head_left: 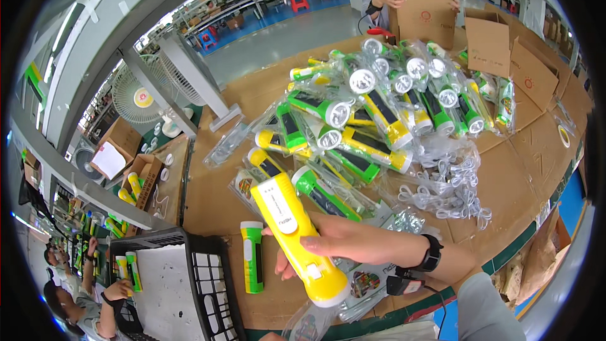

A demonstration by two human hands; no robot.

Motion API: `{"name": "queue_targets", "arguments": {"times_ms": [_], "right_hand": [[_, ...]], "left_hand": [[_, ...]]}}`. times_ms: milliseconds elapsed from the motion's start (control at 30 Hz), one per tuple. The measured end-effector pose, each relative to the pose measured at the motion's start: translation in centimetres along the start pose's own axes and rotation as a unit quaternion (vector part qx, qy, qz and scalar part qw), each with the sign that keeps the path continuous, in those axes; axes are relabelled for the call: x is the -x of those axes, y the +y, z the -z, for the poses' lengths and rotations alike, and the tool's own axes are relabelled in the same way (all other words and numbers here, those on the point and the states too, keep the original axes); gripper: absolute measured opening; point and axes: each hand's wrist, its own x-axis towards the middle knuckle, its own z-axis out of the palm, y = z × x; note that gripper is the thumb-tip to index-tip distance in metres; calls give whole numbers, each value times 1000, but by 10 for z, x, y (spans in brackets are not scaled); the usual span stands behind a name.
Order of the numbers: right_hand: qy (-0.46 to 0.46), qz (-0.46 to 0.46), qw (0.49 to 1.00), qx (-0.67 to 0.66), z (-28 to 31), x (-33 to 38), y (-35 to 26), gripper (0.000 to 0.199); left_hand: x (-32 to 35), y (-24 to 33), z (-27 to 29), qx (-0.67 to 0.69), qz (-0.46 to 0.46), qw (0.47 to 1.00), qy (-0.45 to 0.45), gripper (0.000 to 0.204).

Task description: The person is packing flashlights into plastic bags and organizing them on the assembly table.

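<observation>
My right hand is wrapped round a yellow flashlight, held tilted over the table's near edge. Its white label and white switch face up, and its wide head points toward me. Of my left hand only a sliver of skin shows at the bottom edge; its fingers are hidden. Close to it lies a clear plastic bag with a printed insert. Just left of the held flashlight, a green flashlight without a bag lies on the cardboard-covered table.
Bagged green and yellow flashlights form a pile beyond my hand. Beside them are bagged white cords. A black crate stands at left. Across the table a person holds a cardboard box; open cartons stand at right. Other workers sit at lower left.
</observation>
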Motion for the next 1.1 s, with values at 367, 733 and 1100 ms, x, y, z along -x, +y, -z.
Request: {"name": "queue_targets", "arguments": {"times_ms": [367, 733, 1100], "right_hand": [[4, 90, 996, 21, -55, 7, 30, 50], [87, 78, 986, -119, -65, 0, 63, 51], [-31, 215, 869, 444, -24, 5, 34, 46]], "left_hand": [[-26, -5, -29, -93, -148, 984, 39, 19], [-14, -38, -40, -79, -110, 982, 131, 21], [6, -59, -14, -113, -124, 978, 120, 34]]}}
